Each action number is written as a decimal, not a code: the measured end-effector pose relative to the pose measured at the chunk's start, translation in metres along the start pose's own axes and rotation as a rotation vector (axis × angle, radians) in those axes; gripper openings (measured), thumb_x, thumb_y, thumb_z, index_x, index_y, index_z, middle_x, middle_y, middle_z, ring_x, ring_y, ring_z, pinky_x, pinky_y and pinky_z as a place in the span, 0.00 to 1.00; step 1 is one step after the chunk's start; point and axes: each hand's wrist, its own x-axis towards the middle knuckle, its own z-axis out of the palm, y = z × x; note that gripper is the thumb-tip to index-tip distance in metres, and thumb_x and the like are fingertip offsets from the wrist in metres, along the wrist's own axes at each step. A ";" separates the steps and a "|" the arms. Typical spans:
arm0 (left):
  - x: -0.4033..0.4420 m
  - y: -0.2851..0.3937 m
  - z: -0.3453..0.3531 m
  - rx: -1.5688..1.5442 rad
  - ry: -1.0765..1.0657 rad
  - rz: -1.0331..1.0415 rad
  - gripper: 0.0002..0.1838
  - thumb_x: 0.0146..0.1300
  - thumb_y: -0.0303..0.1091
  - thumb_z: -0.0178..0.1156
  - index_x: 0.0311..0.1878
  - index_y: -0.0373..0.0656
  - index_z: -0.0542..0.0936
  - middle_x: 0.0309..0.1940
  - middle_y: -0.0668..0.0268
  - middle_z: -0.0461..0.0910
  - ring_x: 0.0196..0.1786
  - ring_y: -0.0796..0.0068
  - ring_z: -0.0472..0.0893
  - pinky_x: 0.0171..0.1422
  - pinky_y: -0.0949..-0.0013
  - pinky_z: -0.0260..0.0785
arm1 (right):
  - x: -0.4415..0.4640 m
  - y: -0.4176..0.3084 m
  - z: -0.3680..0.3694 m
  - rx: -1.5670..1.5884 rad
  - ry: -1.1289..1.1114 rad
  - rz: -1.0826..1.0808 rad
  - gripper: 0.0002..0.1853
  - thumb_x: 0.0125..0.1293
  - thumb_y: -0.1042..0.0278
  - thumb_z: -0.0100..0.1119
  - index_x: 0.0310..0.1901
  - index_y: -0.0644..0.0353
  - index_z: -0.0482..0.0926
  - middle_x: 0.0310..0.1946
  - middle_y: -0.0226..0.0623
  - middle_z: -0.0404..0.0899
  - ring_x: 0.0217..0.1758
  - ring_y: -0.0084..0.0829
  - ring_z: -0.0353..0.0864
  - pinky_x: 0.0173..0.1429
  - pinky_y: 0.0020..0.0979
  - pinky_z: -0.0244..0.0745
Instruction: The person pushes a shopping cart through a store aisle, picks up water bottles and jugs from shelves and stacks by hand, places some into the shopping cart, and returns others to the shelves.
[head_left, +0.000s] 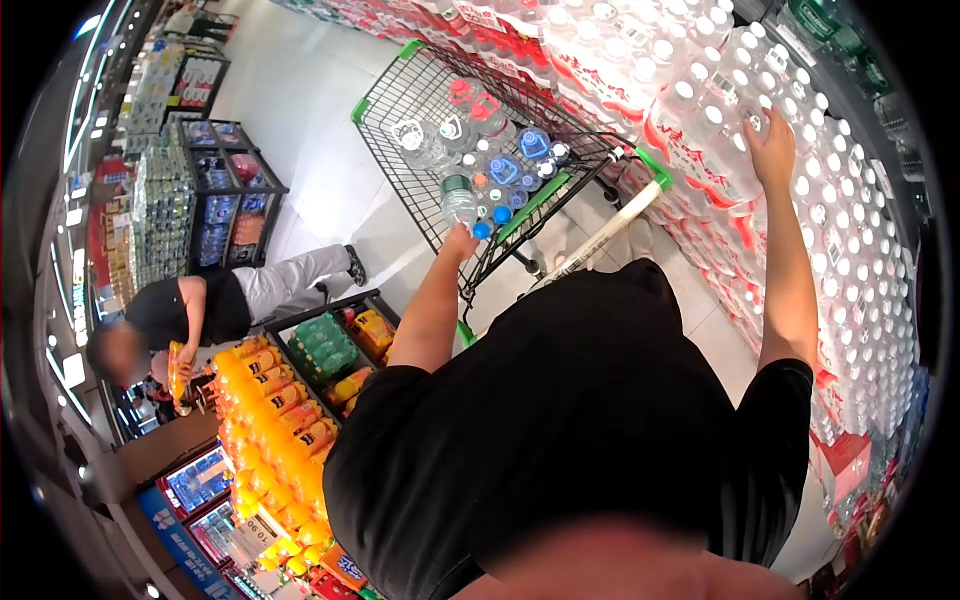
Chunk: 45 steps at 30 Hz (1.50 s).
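My left hand (460, 243) is at the near left corner of the shopping cart (395, 125), closed on the end of a clear bottle (457, 200) with a green band. Beside it, blue-capped bottles (502, 215) lie in the cart. My right hand (773, 150) reaches out over the stacked water bottles on the right, its fingers curled around the top of a clear water bottle (752, 120). Inside the cart are larger jugs with blue handles (504, 170) and bottles with red tops (486, 105).
Shrink-wrapped water packs (690, 150) form a long wall on the right. The cart's handle (610, 225) is in front of my body. To the left, a person (215, 300) holds an orange drink bottle (180, 372) beside stacked orange drinks (270, 400). Shelving racks (225, 190) stand farther off.
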 end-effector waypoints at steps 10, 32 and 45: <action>-0.077 0.027 0.019 -0.055 -0.036 -0.227 0.26 0.67 0.51 0.51 0.52 0.35 0.78 0.52 0.43 0.79 0.57 0.46 0.78 0.62 0.48 0.69 | -0.007 -0.004 -0.003 0.094 0.018 -0.005 0.30 0.64 0.47 0.61 0.61 0.61 0.74 0.67 0.44 0.70 0.71 0.45 0.65 0.73 0.41 0.60; -0.186 0.155 -0.095 -0.145 0.330 -0.179 0.26 0.64 0.56 0.58 0.29 0.38 0.83 0.25 0.49 0.81 0.34 0.45 0.82 0.40 0.53 0.73 | -0.009 -0.011 -0.016 0.035 0.004 -0.079 0.32 0.67 0.46 0.59 0.63 0.63 0.72 0.69 0.48 0.67 0.72 0.49 0.63 0.73 0.46 0.57; -0.279 0.343 -0.232 -0.528 0.095 0.255 0.15 0.53 0.25 0.75 0.37 0.36 0.76 0.28 0.75 0.75 0.33 0.89 0.70 0.39 0.79 0.67 | -0.050 -0.124 -0.085 0.743 -0.330 -0.505 0.46 0.45 0.61 0.79 0.67 0.60 0.66 0.71 0.51 0.60 0.74 0.52 0.59 0.75 0.50 0.58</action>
